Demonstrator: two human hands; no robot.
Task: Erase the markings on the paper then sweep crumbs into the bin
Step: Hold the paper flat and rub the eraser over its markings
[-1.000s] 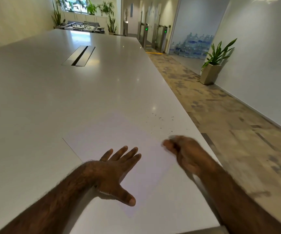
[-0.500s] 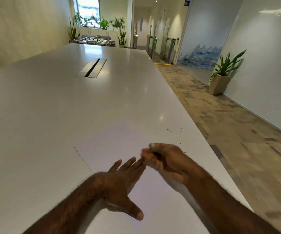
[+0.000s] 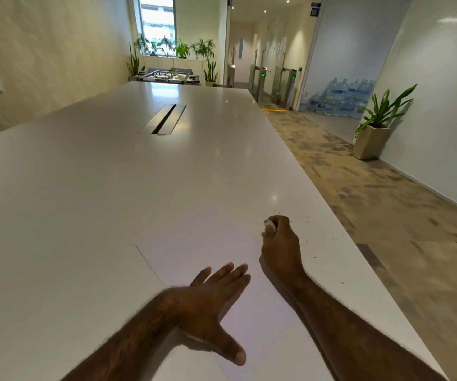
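Head view, looking down a long glossy white table (image 3: 112, 188). Thin white rectangular sheet of paper (image 3: 208, 243) lies flat near the table's near right end, turned at an angle to the table edge, its left corner showing as a fine line. Left hand (image 3: 211, 306) lies palm-down on the sheet's near part, fingers straight and close together, thumb spread wide toward the viewer; it presses the paper and grips nothing. Right hand (image 3: 281, 243) sits at the sheet's far right side, fingers curled tight around a small whitish eraser (image 3: 268, 223), of which only a pale tip shows above the knuckles; whether that tip touches the paper cannot be told. No markings can be made out on the sheet at this sharpness. Small dark eraser crumbs (image 3: 308, 242) lie scattered on the bare tabletop just right of the right hand, toward the table's right edge. No bin in view. Further up the table, a dark metal cable slot (image 3: 164, 119) set flush in the surface. On the patterned brown floor to the right, a potted green plant in a tapered beige planter (image 3: 373, 136) against the white wall; stacked blue water bottles (image 3: 337, 100) beyond it.
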